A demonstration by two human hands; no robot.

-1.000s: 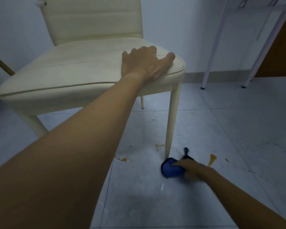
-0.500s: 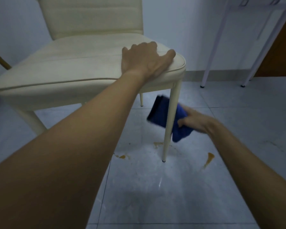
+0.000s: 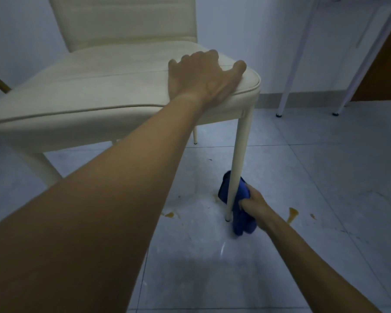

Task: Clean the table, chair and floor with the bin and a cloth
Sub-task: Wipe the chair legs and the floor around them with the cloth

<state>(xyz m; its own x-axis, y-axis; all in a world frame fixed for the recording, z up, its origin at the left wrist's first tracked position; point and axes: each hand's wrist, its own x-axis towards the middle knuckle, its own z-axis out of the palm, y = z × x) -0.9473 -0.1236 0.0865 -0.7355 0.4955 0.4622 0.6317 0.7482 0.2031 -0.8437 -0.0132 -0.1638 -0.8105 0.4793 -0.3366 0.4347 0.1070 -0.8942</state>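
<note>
Wiping the chair's front leg (image 3: 239,150) with a blue cloth (image 3: 243,222)
The right hand (image 3: 256,207) clutches the cloth in curled fingers, low against the leg; the left hand (image 3: 203,77) presses on the seat (image 3: 99,86), fingers spread. Best to wrap snugly and stroke the leg's full length.

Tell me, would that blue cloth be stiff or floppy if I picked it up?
Probably floppy: the blue cloth bunches up in the right hand and sags in soft folds below it. It likely bends easily, since it wraps partly round the chair leg. It seems light too, as one hand holds it alone.
</note>
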